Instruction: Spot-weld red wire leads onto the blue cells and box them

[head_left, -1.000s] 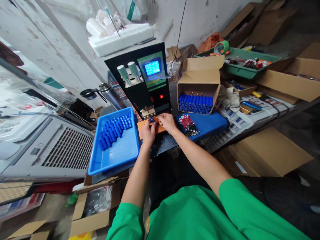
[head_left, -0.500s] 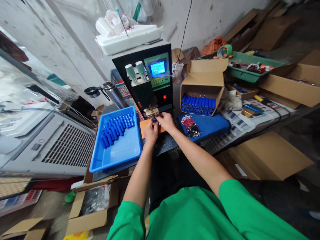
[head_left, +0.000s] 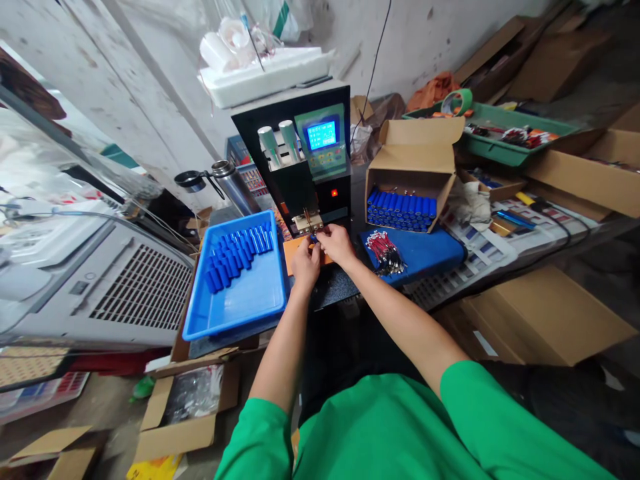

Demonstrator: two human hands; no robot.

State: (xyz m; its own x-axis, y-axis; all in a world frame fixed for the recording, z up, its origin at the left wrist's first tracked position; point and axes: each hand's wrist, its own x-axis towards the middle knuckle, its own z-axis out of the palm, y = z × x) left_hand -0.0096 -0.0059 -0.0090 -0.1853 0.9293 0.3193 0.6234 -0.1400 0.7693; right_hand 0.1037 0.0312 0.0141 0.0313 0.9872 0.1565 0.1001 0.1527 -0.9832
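My left hand (head_left: 305, 261) and my right hand (head_left: 336, 244) meet at the front of a black machine (head_left: 327, 190) with a lit screen. Between their closed fingers, under the machine's metal tips, is a small blue cell (head_left: 314, 238), mostly covered by the fingers. An orange block (head_left: 289, 252) lies beneath my hands. To the left, a blue tray (head_left: 250, 300) holds many blue cells. On the right, an open cardboard box (head_left: 410, 159) is filled with stacked blue cells. Red and black wires (head_left: 385, 252) lie on a blue pad (head_left: 435, 257) beside my right hand.
A steel flask (head_left: 234, 187) stands behind the blue tray. White foam (head_left: 270, 75) rests on the machine. Farther right are a green tray (head_left: 520, 155) and cardboard boxes. A grey ventilated unit (head_left: 65, 293) stands at far left; another open box (head_left: 175, 440) is on the floor.
The whole view has shifted slightly, so the machine and tray appear a little farther right. Both hands keep their places at the machine's tips with closed fingers.
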